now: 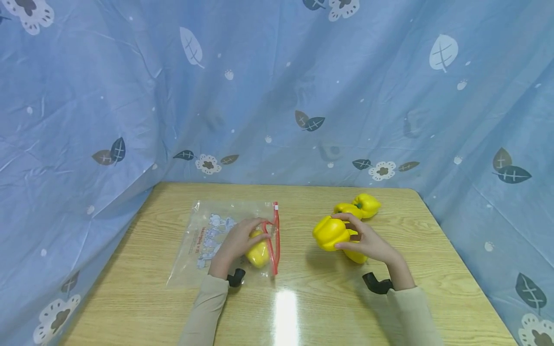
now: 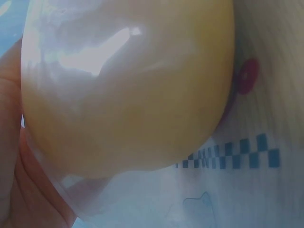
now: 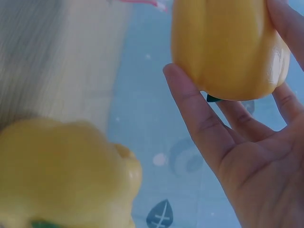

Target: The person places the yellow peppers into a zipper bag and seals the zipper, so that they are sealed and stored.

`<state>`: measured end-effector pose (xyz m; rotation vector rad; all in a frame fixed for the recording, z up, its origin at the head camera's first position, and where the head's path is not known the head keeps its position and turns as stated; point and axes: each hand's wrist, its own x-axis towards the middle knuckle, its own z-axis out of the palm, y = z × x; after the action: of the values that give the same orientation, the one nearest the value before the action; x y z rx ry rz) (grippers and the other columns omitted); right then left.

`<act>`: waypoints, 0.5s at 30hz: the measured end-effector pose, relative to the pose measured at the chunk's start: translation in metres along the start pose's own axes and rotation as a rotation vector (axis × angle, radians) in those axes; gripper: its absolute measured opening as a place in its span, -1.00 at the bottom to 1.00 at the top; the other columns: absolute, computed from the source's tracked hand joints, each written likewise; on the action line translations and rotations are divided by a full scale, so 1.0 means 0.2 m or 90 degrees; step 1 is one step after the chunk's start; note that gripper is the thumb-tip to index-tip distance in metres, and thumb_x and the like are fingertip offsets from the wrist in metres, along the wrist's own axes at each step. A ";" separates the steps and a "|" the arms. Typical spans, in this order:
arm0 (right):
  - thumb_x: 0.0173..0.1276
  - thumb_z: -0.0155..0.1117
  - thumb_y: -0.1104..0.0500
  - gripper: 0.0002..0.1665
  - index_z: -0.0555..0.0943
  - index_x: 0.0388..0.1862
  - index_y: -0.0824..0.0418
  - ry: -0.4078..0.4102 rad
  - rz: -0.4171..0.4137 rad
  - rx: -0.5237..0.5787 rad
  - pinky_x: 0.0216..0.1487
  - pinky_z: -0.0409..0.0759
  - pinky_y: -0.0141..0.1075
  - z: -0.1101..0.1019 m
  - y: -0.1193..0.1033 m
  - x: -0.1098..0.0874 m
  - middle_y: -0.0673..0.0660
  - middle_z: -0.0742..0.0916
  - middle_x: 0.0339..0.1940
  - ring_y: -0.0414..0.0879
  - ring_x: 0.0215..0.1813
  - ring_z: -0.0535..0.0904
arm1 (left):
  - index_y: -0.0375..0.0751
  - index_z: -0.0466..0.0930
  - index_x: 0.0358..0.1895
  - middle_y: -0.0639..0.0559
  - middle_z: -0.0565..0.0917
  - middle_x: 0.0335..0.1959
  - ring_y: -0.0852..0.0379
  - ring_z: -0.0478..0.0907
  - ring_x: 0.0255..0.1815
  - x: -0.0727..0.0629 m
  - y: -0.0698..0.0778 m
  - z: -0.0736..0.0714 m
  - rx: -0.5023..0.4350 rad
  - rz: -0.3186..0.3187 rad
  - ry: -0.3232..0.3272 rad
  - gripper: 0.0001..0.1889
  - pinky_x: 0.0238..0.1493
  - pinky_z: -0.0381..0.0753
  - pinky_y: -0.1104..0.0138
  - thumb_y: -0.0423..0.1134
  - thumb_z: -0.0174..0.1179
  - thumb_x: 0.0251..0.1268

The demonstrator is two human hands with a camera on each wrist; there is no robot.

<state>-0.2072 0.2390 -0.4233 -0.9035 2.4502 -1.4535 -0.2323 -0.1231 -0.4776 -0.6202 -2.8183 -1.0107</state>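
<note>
A clear zip bag [image 1: 183, 259] with a red zip edge and printed figures lies on the left of the table. Inside it, near its mouth, is a yellow bell pepper [image 1: 258, 254], which fills much of the left wrist view behind shiny plastic. My left hand [image 1: 235, 242] grips the bag near the mouth, thumb and fingers curled beside the pepper. Above the table, my right hand [image 1: 368, 240] holds another yellow bell pepper [image 1: 330, 234] between thumb and fingers. In the right wrist view, the green stem of this held pepper [image 3: 228, 47] points toward the palm.
Under and behind the right hand lie more yellow bell peppers: one close below it [image 1: 357, 255], another behind [image 1: 347, 208] and one farther back [image 1: 368, 205]. A blue patterned curtain [image 1: 268, 96] closes off the wooden table [image 1: 329, 312] at the back and sides.
</note>
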 end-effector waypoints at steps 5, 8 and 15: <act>0.17 0.36 0.15 -0.22 0.24 0.34 0.03 -0.007 0.000 -0.001 0.00 0.58 -0.14 0.04 -0.01 0.04 0.12 0.37 0.31 -0.02 0.16 0.46 | 0.05 0.48 0.17 0.06 0.53 0.18 -0.04 0.40 0.23 0.01 0.00 0.00 -0.002 0.009 -0.005 -0.50 0.27 0.32 0.05 0.09 0.22 0.15; 0.17 0.36 0.15 -0.22 0.24 0.33 0.04 -0.017 -0.009 0.004 0.00 0.58 -0.13 0.06 -0.01 0.06 0.12 0.38 0.31 0.05 0.18 0.45 | 0.04 0.49 0.17 0.06 0.53 0.17 -0.04 0.41 0.23 0.01 0.00 0.01 -0.001 0.013 -0.005 -0.51 0.27 0.33 0.05 0.07 0.22 0.16; 0.17 0.35 0.25 -0.22 0.23 0.34 0.14 -0.039 -0.026 0.032 -0.03 0.61 -0.18 0.15 -0.01 0.11 0.17 0.36 0.33 0.17 0.19 0.41 | 0.11 0.49 0.16 0.06 0.53 0.17 -0.03 0.41 0.23 0.01 0.00 0.00 0.011 0.012 -0.008 -0.52 0.27 0.33 0.06 0.10 0.20 0.16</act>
<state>-0.2116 0.2031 -0.4336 -0.9782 2.3542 -1.4709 -0.2331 -0.1225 -0.4776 -0.6528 -2.8227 -0.9808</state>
